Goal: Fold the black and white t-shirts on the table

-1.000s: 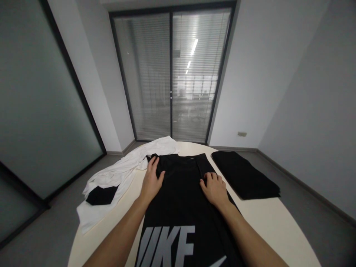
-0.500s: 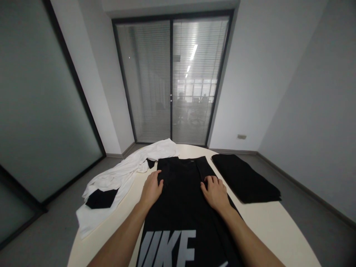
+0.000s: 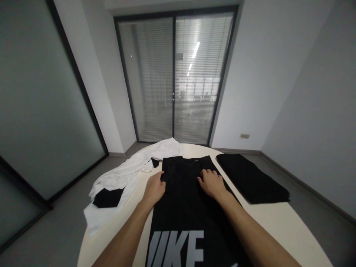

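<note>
A black shirt (image 3: 180, 207) with large grey letters lies on the light round table (image 3: 280, 226), its collar at the far end and its sides folded inward. My left hand (image 3: 155, 188) is at the shirt's left edge near the shoulder, thumb on the cloth and the other fingers partly hidden past the edge. On the right part of the shirt rests my right hand (image 3: 213, 183), palm down with its fingers spread on the fabric. Neither hand lifts any cloth.
A folded black garment (image 3: 250, 180) lies at the table's right edge. Along the left edge is a crumpled white garment (image 3: 125, 172) with a black patch, partly overhanging. Beyond the table stand a glass door with blinds (image 3: 174, 81) and grey walls.
My right hand has slid slightly inward across the shirt. The whole view has shifted a little, so the table and garments appear further right.
</note>
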### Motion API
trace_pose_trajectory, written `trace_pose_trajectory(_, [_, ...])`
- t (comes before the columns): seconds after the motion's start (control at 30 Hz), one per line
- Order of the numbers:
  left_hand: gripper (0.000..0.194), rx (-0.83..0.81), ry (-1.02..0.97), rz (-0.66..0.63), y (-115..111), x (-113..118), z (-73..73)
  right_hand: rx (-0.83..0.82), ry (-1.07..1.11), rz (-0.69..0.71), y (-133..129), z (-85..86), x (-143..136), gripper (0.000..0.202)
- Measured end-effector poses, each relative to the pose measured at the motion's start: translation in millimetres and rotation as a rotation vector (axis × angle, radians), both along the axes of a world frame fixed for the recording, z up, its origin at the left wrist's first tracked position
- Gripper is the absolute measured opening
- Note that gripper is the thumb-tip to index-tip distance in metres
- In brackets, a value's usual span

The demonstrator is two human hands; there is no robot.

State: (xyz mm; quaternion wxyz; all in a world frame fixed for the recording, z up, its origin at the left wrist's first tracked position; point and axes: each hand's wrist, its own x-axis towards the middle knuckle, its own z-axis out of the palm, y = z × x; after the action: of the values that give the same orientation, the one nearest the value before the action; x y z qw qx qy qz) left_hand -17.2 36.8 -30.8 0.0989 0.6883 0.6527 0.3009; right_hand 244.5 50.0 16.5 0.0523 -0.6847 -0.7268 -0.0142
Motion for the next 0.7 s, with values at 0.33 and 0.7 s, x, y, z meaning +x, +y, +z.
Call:
trace_pose_trajectory(0.33, [0.061,0.055,0.06,-0.183,-7,-13,-13.7,0.03,0.212,0.231,32,-13.3,-69,0.036])
trace_pose_trajectory(0.7, [0.061,0.049,0.089,-0.137,-13,-11,-2.0,0.113,0.152,0.043,23,-10.2,-72,0.028])
